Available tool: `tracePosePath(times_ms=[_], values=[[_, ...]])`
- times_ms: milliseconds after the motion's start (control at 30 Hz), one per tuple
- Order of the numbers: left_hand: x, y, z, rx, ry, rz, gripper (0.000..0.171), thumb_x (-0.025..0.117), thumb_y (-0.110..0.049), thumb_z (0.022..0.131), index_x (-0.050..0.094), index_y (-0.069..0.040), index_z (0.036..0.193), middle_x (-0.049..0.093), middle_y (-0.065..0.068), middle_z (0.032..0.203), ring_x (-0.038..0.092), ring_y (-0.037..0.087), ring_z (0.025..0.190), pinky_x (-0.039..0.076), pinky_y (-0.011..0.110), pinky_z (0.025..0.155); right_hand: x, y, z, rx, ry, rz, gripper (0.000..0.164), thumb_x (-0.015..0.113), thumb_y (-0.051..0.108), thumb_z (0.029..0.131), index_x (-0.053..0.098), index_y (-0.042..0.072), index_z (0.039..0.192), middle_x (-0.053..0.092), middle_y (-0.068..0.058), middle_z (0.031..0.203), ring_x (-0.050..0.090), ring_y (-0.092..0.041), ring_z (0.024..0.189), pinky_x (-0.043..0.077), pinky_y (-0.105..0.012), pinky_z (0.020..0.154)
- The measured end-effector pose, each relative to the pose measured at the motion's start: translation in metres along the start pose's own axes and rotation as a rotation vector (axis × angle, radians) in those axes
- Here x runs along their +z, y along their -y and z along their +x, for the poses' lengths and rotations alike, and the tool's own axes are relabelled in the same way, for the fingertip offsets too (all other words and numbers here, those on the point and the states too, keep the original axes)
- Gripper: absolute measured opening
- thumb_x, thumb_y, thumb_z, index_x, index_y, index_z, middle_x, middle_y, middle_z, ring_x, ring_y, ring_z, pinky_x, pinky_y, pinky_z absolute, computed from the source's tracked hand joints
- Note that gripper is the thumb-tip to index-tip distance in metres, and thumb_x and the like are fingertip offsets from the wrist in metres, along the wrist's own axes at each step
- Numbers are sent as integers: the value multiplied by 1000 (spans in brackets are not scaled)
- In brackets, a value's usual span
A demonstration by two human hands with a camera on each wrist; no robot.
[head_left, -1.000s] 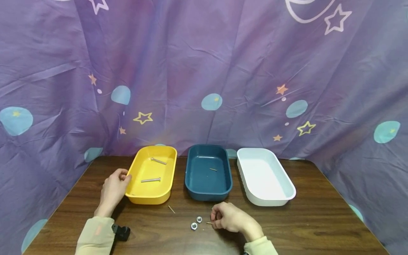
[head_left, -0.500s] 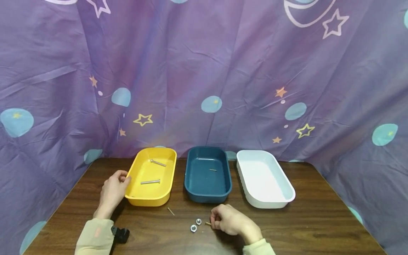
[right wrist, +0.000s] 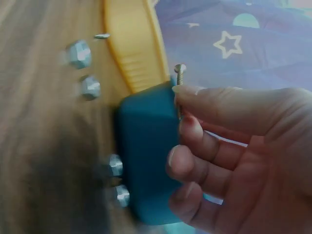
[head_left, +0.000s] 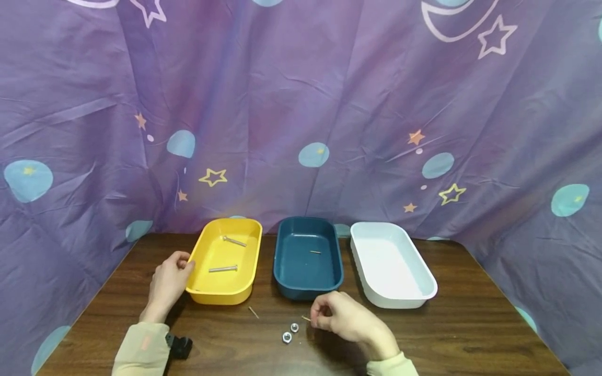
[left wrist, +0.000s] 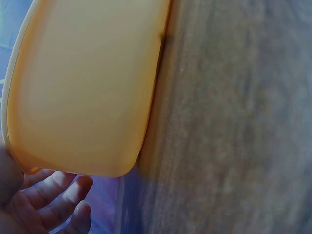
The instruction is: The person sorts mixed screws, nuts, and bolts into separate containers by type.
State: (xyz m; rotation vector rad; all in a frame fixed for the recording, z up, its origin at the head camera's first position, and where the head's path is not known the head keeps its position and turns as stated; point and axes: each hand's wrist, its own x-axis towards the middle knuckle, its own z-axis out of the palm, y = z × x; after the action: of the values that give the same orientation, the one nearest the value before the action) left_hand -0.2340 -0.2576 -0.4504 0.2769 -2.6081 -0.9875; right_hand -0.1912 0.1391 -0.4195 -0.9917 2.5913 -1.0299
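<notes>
Screw, in the head view, has just risen off the surface between the right hand's fingers, so picking up seems done; two nuts lie left of them. Left wrist view: the left hand loosely pinches the yellow tray. Right wrist view: thumb and forefinger close on the thin, brass-coloured shank, head protruding beyond them.

No words, brand or number can be read. In front of the yellow tray, the left sleeve bears a small pinkish patch, too indistinct to make out; behind the tray, the purple cloth shows printed stars, some filled, some outlined.
</notes>
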Motion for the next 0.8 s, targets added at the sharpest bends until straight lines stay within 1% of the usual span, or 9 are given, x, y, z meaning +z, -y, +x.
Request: tracePosePath(times_ms=[200, 333, 500, 567, 700, 800], values=[[0, 0, 1, 9, 5, -3, 27, 59, -23, 95, 62, -3, 113, 66, 10, 95, 61, 28, 78, 43, 40, 63, -21, 1, 4, -34, -79, 27, 13, 66, 4, 85, 66, 16, 80, 60, 10, 69, 53, -1, 62, 45, -23, 58], [-2, 2, 1, 8, 0, -5, 28, 59, -23, 94, 62, -3, 113, 66, 10, 94, 60, 27, 77, 42, 39, 63, -32, -6, 13, -48, -139, 51, 8, 68, 7, 87, 66, 13, 82, 60, 8, 71, 54, -3, 64, 46, -24, 61], [-3, 1, 1, 2, -4, 1, 27, 59, -22, 94, 62, -3, 113, 66, 10, 94, 61, 27, 78, 42, 40, 63, -39, -19, 34, -67, -217, 74, 6, 68, 5, 87, 67, 10, 83, 60, 6, 73, 54, -6, 67, 45, -25, 64], [-3, 1, 1, 1, 3, 2, 27, 59, -22, 95, 62, -3, 113, 66, 10, 94, 61, 27, 78, 42, 40, 63, -39, -25, 44, -55, -256, 78, 6, 69, 4, 87, 67, 9, 83, 61, 5, 74, 54, -7, 68, 44, -24, 64], [-1, 0, 0, 3, 3, -9, 27, 59, -22, 95, 62, -2, 113, 66, 10, 93, 61, 27, 77, 42, 39, 63, -36, -36, 66, -24, -321, 19, 7, 70, 5, 86, 68, 11, 82, 63, 6, 75, 54, -7, 70, 44, -25, 66], [1, 1, -1, 3, 3, -20, 27, 59, -22, 95, 62, -2, 113, 67, 10, 93, 61, 25, 76, 43, 38, 62, -31, -42, 82, -5, -325, -48, 9, 70, 7, 86, 68, 13, 80, 63, 9, 74, 55, -6, 70, 44, -26, 69]])
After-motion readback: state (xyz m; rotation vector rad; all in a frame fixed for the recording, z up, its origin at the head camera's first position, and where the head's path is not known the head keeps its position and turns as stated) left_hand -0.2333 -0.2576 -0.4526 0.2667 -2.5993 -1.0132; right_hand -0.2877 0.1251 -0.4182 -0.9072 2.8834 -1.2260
